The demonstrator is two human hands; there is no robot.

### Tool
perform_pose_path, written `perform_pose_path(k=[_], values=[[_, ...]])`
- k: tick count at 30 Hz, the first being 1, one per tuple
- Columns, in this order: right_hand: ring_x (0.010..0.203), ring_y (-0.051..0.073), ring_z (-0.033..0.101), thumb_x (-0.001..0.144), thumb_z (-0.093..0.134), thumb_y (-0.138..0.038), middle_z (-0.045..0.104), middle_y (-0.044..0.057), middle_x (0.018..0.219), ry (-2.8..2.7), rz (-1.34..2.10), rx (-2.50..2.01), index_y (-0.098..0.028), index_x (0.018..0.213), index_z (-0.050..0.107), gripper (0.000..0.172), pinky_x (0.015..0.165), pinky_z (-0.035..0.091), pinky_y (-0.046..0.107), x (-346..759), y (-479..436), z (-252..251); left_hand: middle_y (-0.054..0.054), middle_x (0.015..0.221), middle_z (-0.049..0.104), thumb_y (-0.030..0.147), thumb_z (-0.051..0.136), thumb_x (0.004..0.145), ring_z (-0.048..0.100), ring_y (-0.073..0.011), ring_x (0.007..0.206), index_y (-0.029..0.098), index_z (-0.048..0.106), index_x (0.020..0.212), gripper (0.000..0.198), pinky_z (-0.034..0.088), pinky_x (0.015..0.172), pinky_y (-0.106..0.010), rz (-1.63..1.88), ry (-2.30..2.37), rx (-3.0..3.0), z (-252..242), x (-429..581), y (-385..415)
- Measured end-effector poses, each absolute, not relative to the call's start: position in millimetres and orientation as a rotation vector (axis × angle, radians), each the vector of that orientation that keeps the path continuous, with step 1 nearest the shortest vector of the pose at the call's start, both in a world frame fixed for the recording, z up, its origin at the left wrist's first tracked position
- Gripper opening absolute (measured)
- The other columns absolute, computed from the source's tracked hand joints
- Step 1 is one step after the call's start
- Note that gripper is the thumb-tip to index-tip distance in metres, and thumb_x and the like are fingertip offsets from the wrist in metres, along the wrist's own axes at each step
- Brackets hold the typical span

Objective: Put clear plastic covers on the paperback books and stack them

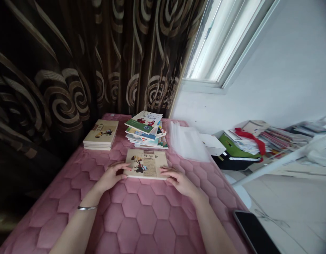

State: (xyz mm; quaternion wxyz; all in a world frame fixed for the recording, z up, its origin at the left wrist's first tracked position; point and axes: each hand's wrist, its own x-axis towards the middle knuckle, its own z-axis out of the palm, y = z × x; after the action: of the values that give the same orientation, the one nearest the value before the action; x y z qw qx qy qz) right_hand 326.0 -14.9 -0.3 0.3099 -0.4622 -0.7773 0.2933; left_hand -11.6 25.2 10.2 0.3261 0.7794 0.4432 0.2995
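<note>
A beige book (154, 165) with an ink-style picture and dark characters lies flat on the pink quilted surface (146, 208). My left hand (112, 176) holds its left edge, with fingertips on the cover and the thumb near the lower left corner. At the right edge, my right hand (179, 179) grips the book too, fingers on the cover and thumb below them. Behind it to the left is a neat stack of similar beige books (101, 134). An uneven pile of thinner booklets (147, 128) stands just beyond the held book.
Translucent plastic sheets or sleeves (188, 143) lie right of the booklets, beside a white box (212, 144). A black phone (255, 231) rests at the near right edge. Patterned curtains (112, 63) hang behind and left. Beyond the right edge, a green box (237, 146) holds papers.
</note>
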Motion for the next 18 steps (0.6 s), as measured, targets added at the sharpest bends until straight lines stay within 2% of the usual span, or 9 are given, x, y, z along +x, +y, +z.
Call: perform_pose_path(k=[8, 10, 12, 15, 18], values=[[0.13, 0.016, 0.044, 0.081, 0.043, -0.007, 0.057, 0.001, 0.133, -2.007, 0.938, -1.241, -0.027, 0.111, 0.065, 0.042, 0.112, 0.031, 0.042, 335, -18, 4, -0.004, 0.114, 0.07, 0.022, 0.062, 0.076, 0.057, -0.0203, 0.115, 0.023, 0.065, 0.112, 0.036, 0.039, 0.105, -0.039, 0.752, 1.143, 2.04, 11, -15, 26], [0.13, 0.017, 0.044, 0.078, 0.045, -0.008, 0.056, 0.001, 0.134, -1.999, 0.976, -1.216, -0.027, 0.116, 0.063, 0.046, 0.11, 0.033, 0.042, 337, -18, 3, -0.004, 0.113, 0.07, 0.025, 0.06, 0.079, 0.056, -0.022, 0.116, 0.025, 0.067, 0.108, 0.03, 0.037, 0.105, -0.043, 0.757, 1.206, 2.116, 14, -10, 22], [0.129, 0.019, 0.046, 0.075, 0.046, -0.007, 0.056, 0.002, 0.134, -1.979, 0.981, -1.198, -0.026, 0.118, 0.061, 0.05, 0.107, 0.037, 0.04, 337, -16, 3, -0.004, 0.113, 0.07, 0.029, 0.06, 0.081, 0.053, -0.0253, 0.119, 0.028, 0.068, 0.106, 0.027, 0.032, 0.106, -0.051, 0.758, 1.331, 2.227, 17, -1, 15], [0.119, 0.021, 0.055, 0.073, 0.047, -0.009, 0.061, 0.003, 0.127, -1.934, 0.841, -1.322, -0.025, 0.11, 0.064, 0.044, 0.096, 0.046, 0.036, 330, -7, 5, -0.005, 0.113, 0.068, 0.034, 0.065, 0.08, 0.052, -0.0299, 0.118, 0.03, 0.068, 0.105, 0.026, 0.021, 0.106, -0.062, 0.729, 1.46, 2.445, 18, 20, 1], [0.106, 0.02, 0.061, 0.079, 0.047, -0.012, 0.064, 0.003, 0.12, -1.992, 0.581, -1.522, -0.024, 0.106, 0.065, 0.035, 0.092, 0.048, 0.034, 314, 11, 14, -0.009, 0.113, 0.064, 0.031, 0.068, 0.078, 0.055, -0.0298, 0.112, 0.026, 0.067, 0.107, 0.029, 0.018, 0.107, -0.062, 0.704, 1.515, 2.637, 15, 41, -8]])
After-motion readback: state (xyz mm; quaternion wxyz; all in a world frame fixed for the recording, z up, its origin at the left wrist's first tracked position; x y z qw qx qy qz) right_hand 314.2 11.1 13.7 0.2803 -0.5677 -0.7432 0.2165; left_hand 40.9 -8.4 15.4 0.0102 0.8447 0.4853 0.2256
